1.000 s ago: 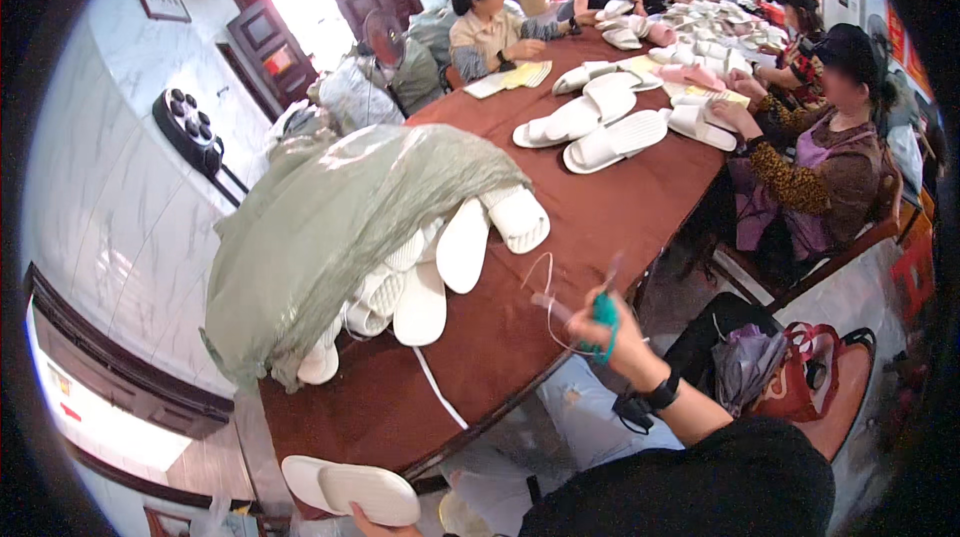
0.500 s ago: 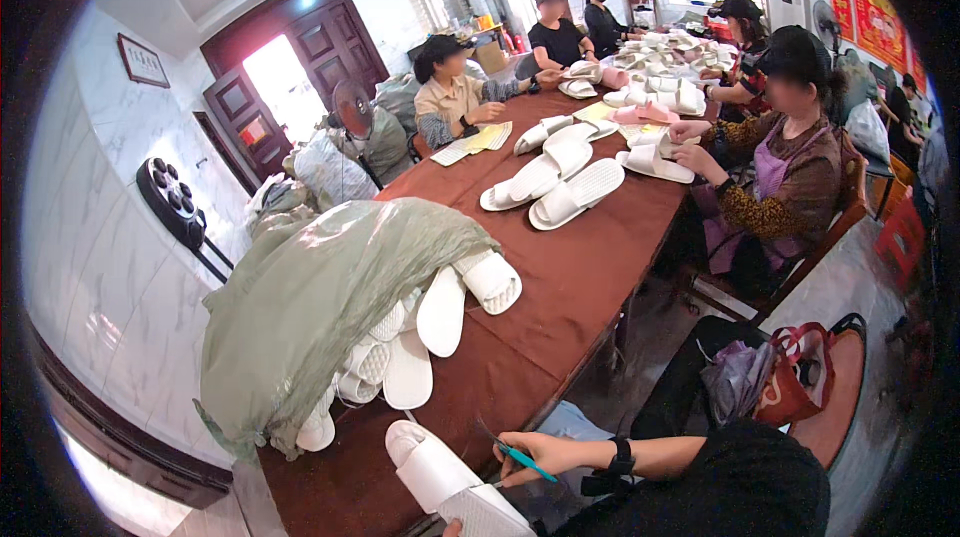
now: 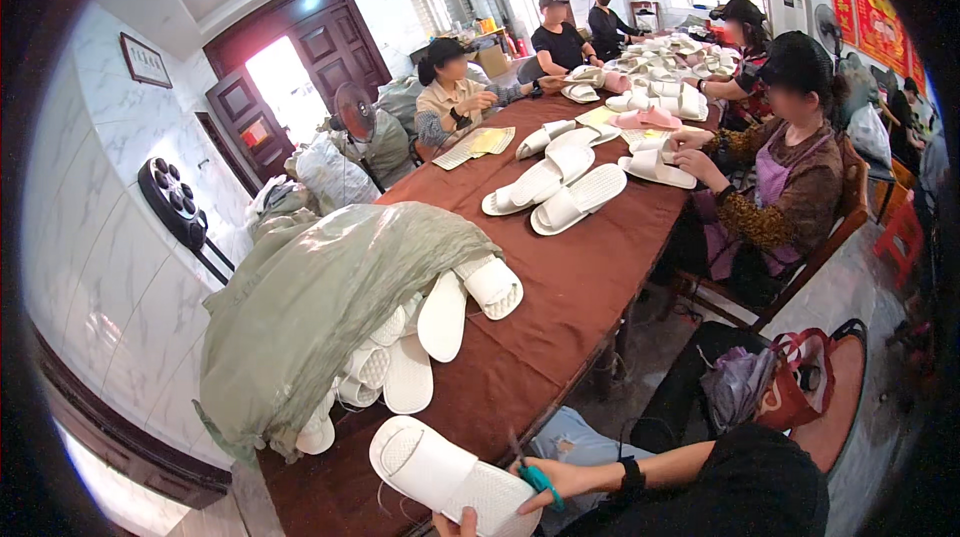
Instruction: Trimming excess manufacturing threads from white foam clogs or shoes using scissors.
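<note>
In front of me, near the lower edge, my left hand [image 3: 458,524] holds a white slipper [image 3: 430,462] from below, thumb on its footbed. The slipper is tilted, its toe end toward the upper left. My right hand [image 3: 553,480] is closed round small scissors [image 3: 541,484] with teal handles, their dark blades pointing up. Its fingertips are at the slipper's heel edge; whether they press on it is hard to tell. A thin thread hangs by the slipper's left side. Just beyond lie several white slippers [image 3: 408,375], spilling from a grey-green plastic sack [image 3: 330,287].
The long table [image 3: 560,312] has a brown cover. Farther along it lie white and pink slippers [image 3: 580,197] and papers [image 3: 480,142]. Several people sit around it, one person [image 3: 790,157] at the right handling a slipper. A red bag [image 3: 800,372] lies to my right.
The slipper has moved left and turned flatter, with more of my left hand showing. My right hand has shifted slightly right and down to the heel edge, and the scissors have turned upward.
</note>
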`<state>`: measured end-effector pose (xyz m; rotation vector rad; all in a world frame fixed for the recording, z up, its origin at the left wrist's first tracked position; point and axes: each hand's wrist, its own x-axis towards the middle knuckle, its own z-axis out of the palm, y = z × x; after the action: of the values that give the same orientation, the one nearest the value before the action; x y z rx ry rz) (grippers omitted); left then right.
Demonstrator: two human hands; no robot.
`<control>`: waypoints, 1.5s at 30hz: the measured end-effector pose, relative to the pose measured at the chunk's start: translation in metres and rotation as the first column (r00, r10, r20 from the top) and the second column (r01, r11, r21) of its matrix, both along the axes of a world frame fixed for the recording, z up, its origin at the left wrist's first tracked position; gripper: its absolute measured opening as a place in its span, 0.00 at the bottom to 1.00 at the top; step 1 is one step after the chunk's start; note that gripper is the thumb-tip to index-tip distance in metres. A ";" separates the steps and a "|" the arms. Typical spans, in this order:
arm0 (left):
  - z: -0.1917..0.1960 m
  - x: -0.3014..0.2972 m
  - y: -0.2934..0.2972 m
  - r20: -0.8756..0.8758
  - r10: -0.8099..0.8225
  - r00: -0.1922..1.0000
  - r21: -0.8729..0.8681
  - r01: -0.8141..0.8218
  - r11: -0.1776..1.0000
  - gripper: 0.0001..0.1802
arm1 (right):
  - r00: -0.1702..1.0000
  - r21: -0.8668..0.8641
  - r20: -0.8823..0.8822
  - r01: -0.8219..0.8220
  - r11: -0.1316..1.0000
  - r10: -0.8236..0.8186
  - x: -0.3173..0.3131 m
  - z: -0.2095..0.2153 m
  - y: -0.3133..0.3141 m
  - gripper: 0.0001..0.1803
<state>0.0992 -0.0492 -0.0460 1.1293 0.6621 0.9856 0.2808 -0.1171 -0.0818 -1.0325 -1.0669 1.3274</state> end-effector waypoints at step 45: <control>-0.204 -0.296 -0.047 -0.461 0.756 0.465 -0.253 -0.885 0.390 0.19 | 0.896 0.166 0.019 0.435 0.885 -0.444 0.158 -0.022 0.096 0.24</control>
<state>-0.1969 -0.0967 -0.2503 0.4140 1.7314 1.4115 0.4389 -0.0209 -0.1034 -1.1166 -0.8933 0.8358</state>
